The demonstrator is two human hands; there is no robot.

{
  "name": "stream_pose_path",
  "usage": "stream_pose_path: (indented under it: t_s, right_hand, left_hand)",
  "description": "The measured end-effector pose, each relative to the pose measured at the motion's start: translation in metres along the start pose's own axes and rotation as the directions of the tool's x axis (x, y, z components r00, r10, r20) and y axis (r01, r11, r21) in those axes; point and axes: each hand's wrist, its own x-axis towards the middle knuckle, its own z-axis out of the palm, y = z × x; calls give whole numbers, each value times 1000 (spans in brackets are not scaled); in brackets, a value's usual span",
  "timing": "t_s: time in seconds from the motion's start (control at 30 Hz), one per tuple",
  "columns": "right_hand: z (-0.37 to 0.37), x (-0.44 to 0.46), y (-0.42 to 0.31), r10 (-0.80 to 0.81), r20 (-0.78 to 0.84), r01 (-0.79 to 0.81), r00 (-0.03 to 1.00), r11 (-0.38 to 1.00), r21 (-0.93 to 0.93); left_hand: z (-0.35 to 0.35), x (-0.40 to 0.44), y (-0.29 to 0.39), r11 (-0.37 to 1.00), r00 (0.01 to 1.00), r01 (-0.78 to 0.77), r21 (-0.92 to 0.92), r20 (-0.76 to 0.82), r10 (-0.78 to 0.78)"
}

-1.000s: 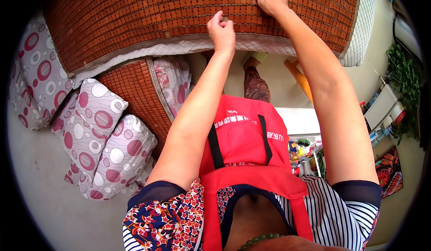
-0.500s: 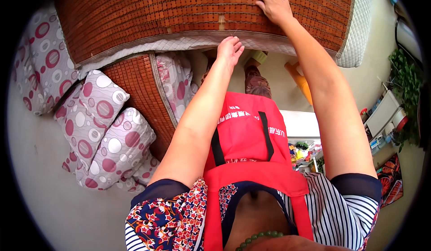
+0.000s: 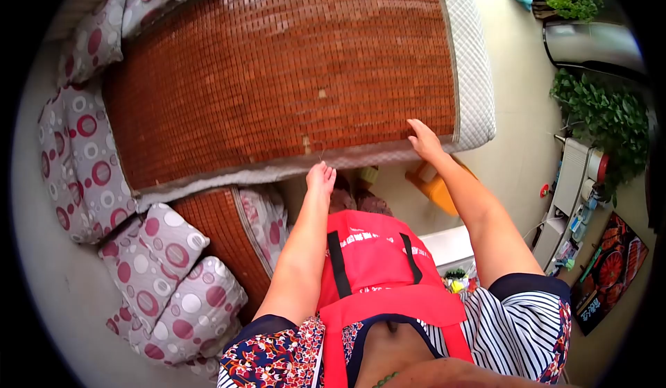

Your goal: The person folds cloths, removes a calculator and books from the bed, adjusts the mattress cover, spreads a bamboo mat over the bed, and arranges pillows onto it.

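Observation:
A reddish-brown tile mat with a pale fabric border covers the bed or sofa seat in front of me. At its near edge, my left hand is closed in a pinch. A thin thread rises from its fingertips against the mat's border. Over the right part of that same edge is my right hand, fingers stretched out and holding nothing. Beneath the mat shows a white quilted cover. Small pale patches, where tiles seem to be gone, lie above my left hand.
Patterned cushions are piled at the left beside a smaller tile mat. A yellow stool stands partly under the near edge. Leafy plants and a shelf are at the right. I wear a red apron.
My view has shifted, showing more of the mat's far side. My right hand has drawn back from the mat's surface to its near edge. My left hand's fingers are closer together.

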Motion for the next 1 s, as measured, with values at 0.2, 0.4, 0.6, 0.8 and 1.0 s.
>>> stream_pose_path:
  t_s: [0.2,0.4,0.6,0.8,1.0]
  right_hand:
    - [-51,39,40,224,-233,-225,946,974,24]
    - [-76,105,107,468,-369,-489,803,871,43]
    - [-103,143,132,615,-300,-606,729,784,135]
    - [-123,150,165,348,-233,-237,908,885,400]
    - [-183,174,149,380,-282,-274,881,895,351]
  left_hand:
    - [30,8,13,1000,998,16,-23,-64,-17]
    - [31,36,17,985,974,68,-161,-205,-100]
    - [16,28,-4,982,1000,-5,-189,-25,0]
    - [30,47,-20,987,978,-43,-152,-207,10]
    - [68,40,-26,994,990,-82,-71,-122,73]
